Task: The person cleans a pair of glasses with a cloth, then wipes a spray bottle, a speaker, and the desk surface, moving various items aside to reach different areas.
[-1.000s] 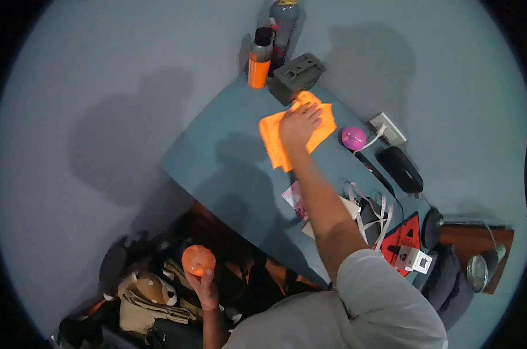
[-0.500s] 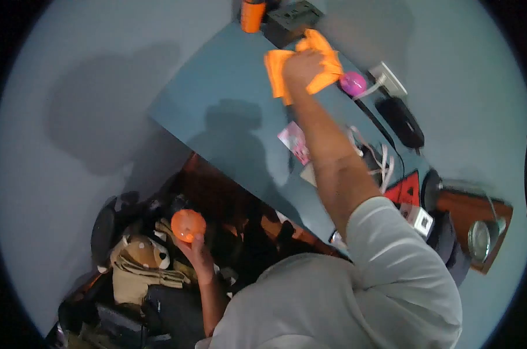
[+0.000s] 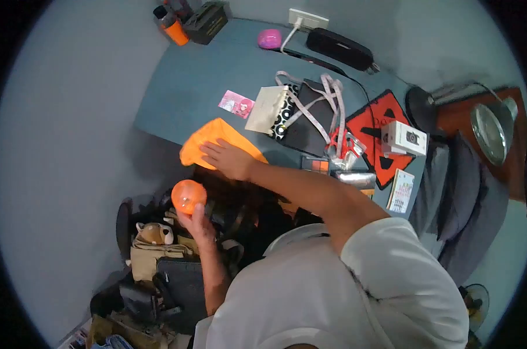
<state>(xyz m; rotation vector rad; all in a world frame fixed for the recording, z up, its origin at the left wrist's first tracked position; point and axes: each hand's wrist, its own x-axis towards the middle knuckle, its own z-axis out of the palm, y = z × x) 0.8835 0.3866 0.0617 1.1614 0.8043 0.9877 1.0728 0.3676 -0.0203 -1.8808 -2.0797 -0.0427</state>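
My right hand point(image 3: 228, 158) lies with its fingers stretched flat on an orange cloth point(image 3: 217, 131) at the near edge of the blue-grey table point(image 3: 176, 93). Part of the cloth hangs at that edge. Off to the left, below the table's level, my left hand point(image 3: 198, 224) is closed around a glossy orange round object point(image 3: 189, 196). Its exact kind is not clear from above. A pink card point(image 3: 236, 104) and a cream notebook point(image 3: 264, 109) with a patterned edge lie just beyond the cloth.
At the back stand an orange-and-black bottle point(image 3: 176, 32), a dark box point(image 3: 206, 23), a pink rounded object point(image 3: 270, 39) and a black case point(image 3: 340, 49). Rightward lie white straps point(image 3: 310, 116), red scissors point(image 3: 336, 142), a red mat point(image 3: 371, 122), a white box point(image 3: 404, 138) and a lamp point(image 3: 489, 131).
My right hand and the cloth have come from the back of the table to its near edge. The hand has flattened out. My left hand still holds the orange object. The view has shifted.
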